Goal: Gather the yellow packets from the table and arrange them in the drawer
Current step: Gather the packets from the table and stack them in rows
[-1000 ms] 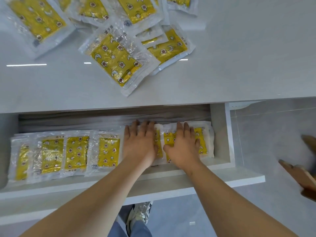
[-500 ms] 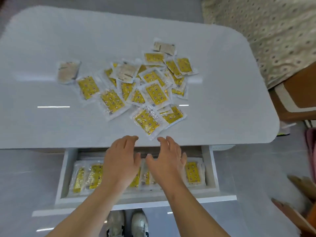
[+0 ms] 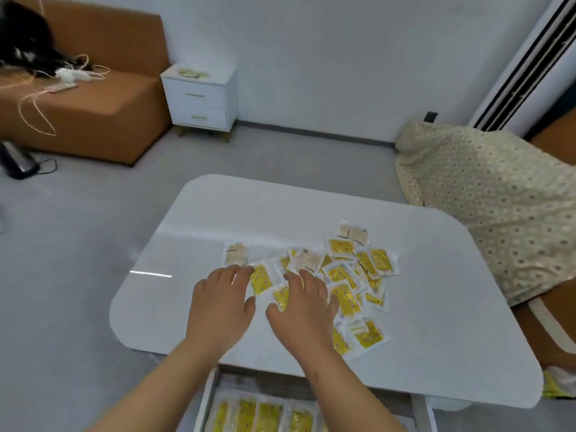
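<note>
Packets (image 3: 344, 277) sit in a loose, overlapping heap on the table (image 3: 249, 213), from the centre to the right of the top. Most are yellow face up, a few pale side up. The drawer (image 3: 207, 400) is open under the near edge, with a row (image 3: 268, 416) of packets lying flat in it, side by side.

Both hands are palm down over the table and hold nothing. Left hand (image 3: 223, 307): fingers close together, lightly bent, tips at the heap's left fringe. Right hand (image 3: 304, 313): fingers close together and reaching forward, thumb spread out to the left, covering the heap's near-left corner. I cannot tell whether either hand touches film or hovers just above it.

Key relation: the heap lies ahead and to the right of both sets of fingertips. The right hand is the nearer, already over packets. The left hand meets only the edge packet (image 3: 260, 279), whose long axis runs roughly away from me, about in line with the left fingers.

A pale packet (image 3: 237, 254) lies apart at the heap's far-left, just beyond the left fingertips, so the left hand is nearer to that one.

My read: this is the start of a fresh gather. The bulk calls for a reach rightward, with the left hand closing in from the fringe. I judge the film slick on this glossy top, so packets may slide rather than lift.
</note>
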`<control>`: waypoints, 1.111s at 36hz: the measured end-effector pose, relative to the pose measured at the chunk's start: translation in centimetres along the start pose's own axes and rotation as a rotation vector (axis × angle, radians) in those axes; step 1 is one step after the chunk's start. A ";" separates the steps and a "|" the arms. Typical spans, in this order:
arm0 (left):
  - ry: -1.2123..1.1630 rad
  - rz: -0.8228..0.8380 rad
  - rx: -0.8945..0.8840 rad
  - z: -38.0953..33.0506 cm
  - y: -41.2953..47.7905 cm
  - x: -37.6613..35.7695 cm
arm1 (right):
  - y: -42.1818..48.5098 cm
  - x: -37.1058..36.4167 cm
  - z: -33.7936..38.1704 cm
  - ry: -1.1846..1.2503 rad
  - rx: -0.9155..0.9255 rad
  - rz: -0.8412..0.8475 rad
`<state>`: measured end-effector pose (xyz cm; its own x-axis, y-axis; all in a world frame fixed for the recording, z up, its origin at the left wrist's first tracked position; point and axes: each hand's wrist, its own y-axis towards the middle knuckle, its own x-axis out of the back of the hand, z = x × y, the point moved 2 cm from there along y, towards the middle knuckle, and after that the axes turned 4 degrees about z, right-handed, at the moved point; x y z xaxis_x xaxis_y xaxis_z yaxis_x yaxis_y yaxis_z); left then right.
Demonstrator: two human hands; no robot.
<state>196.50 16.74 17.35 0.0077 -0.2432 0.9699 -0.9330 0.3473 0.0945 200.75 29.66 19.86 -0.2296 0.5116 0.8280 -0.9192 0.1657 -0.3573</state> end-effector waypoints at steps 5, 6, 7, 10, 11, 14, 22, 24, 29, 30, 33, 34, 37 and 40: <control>-0.032 -0.009 0.068 7.7 2.0 4.0 | 3.0 -1.6 8.5 -0.037 0.031 -0.006; -0.016 -0.014 0.072 9.2 2.3 4.6 | 3.6 -2.1 10.0 -0.042 0.027 0.004; -0.005 -0.036 0.054 10.6 2.8 5.3 | 4.3 -2.4 11.4 -0.046 0.021 0.007; 0.058 -0.062 0.011 18.7 4.5 7.3 | 7.2 -4.4 18.6 -0.026 0.004 0.018; 0.083 -0.070 0.006 21.4 5.1 8.1 | 8.0 -5.1 21.0 -0.017 0.001 0.017; 0.113 -0.079 -0.010 28.1 6.7 10.3 | 10.5 -6.7 27.8 -0.005 0.004 0.019; 0.116 -0.100 0.008 41.1 12.3 14.5 | 17.0 -8.1 41.5 -0.032 0.071 0.013; 0.123 -0.085 0.035 43.2 13.7 14.8 | 18.5 -7.9 43.6 -0.058 0.091 0.009; 0.111 -0.005 0.071 48.1 18.2 16.9 | 24.4 -7.6 49.1 -0.082 0.130 -0.020; 0.126 0.008 0.084 49.4 19.4 17.0 | 25.9 -7.5 50.1 -0.090 0.139 -0.028; 0.155 -0.039 0.071 53.1 23.2 17.9 | 30.6 -7.0 53.2 -0.102 0.156 -0.022; 0.152 -0.055 0.059 54.5 24.8 17.8 | 32.0 -6.9 54.1 -0.107 0.163 -0.018; 0.249 -0.068 0.067 57.9 29.5 17.5 | 36.8 -6.2 56.5 -0.097 0.167 -0.016; 0.262 -0.098 0.061 60.2 34.7 18.6 | 41.6 -5.0 59.1 -0.091 0.163 -0.010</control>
<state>142.55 -30.24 25.13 0.1841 -0.0274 0.9825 -0.9431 0.2766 0.1845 144.80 -15.87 26.38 -0.2410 0.4311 0.8695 -0.9596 0.0280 -0.2798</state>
